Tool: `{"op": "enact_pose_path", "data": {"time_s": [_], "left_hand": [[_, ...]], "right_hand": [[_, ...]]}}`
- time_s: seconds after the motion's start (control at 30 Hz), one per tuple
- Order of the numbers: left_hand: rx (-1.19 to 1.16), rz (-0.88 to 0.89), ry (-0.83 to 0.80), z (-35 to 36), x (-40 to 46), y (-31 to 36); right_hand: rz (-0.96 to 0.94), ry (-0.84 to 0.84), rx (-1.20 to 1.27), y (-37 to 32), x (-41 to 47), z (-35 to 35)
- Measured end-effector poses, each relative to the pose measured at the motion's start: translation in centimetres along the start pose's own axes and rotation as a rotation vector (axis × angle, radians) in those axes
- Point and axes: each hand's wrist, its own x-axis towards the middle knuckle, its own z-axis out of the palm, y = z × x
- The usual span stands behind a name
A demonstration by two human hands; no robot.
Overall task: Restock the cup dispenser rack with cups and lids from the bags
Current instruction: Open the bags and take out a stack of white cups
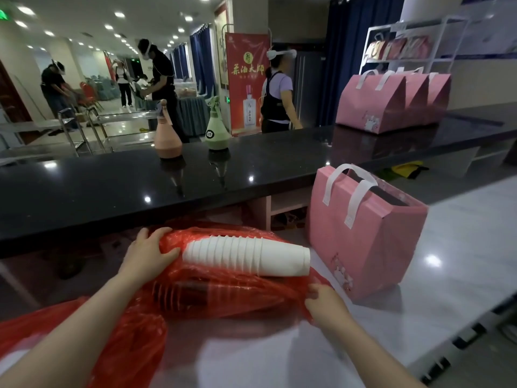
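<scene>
On the red bag [223, 292], light, easily squashed white cups [246, 254] are best held round the middle. Bag plastic is gripped by the left hand [148, 253] and pinched by the right hand [324, 303].

I see a stack of white cups [246, 256] lying on its side, half out of a crumpled red plastic bag [223, 292] on the white counter. A second stack [179, 296] shows faintly through the plastic below it.
</scene>
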Motion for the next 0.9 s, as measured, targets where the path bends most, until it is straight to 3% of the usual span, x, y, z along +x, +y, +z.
{"op": "enact_pose_path", "data": {"time_s": [0.1,0.2,0.27,0.4,0.67,0.77,0.83,0.9], "left_hand": [[-0.007,0.011,-0.012,-0.2,0.0,-0.8],[0.021,0.029,-0.036,-0.5,-0.4,-1.1],[0.017,0.036,-0.037,-0.7,-0.4,-1.2],[-0.030,0.058,-0.016,-1.1,-0.4,-1.5],[-0.248,-0.058,0.038,-1.3,0.7,-3.3],[-0.303,-0.102,0.091,-1.5,1.2,-3.7],[-0.336,-0.112,0.099,-1.7,1.3,-3.4],[-0.337,-0.114,0.091,-1.7,1.1,-3.2]], "right_hand": [[0.045,-0.011,0.188,-0.5,-0.1,0.4],[-0.093,0.174,0.320,-2.0,0.4,-0.4],[-0.147,0.185,0.390,-3.2,1.0,-0.8],[-0.024,0.135,0.571,-4.6,1.7,-1.0],[-0.114,0.324,0.607,-6.1,0.8,-1.5],[-0.111,0.410,0.963,-7.0,0.3,-1.4],[-0.061,0.345,1.235,-7.6,-0.2,-1.1],[-0.048,0.299,1.232,-7.5,-0.4,-0.8]]}}
